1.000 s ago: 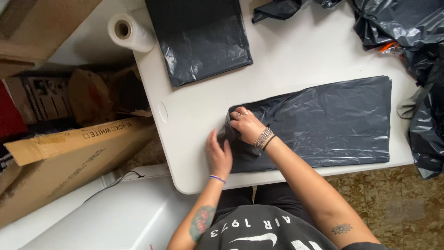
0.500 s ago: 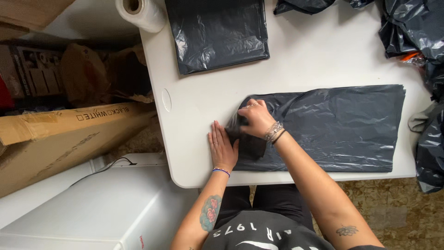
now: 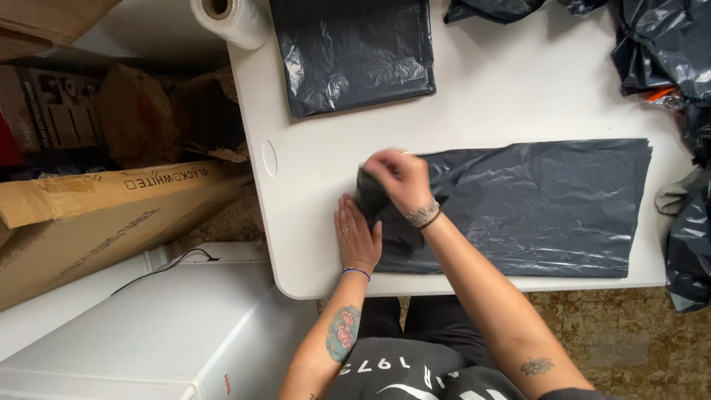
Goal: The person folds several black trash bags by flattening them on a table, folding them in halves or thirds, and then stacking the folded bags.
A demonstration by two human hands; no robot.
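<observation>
A long black plastic bag (image 3: 533,207) lies flat on the white table (image 3: 511,104), running from the left middle to the right edge. My right hand (image 3: 400,178) grips the bag's left end and has it lifted and curled over. My left hand (image 3: 357,235) lies flat with fingers apart, pressing the near left corner of the same bag against the table. A bracelet is on each wrist.
A folded stack of black bags (image 3: 352,52) lies at the far side of the table beside a roll of clear film (image 3: 226,18). Crumpled black bags (image 3: 666,52) pile up at the right. Cardboard boxes (image 3: 104,215) and a white appliance (image 3: 141,333) stand left.
My right hand has raised the bag's left end and turned it over toward the right. My left hand stays pressed on the near corner. The camera has moved closer to the table.
</observation>
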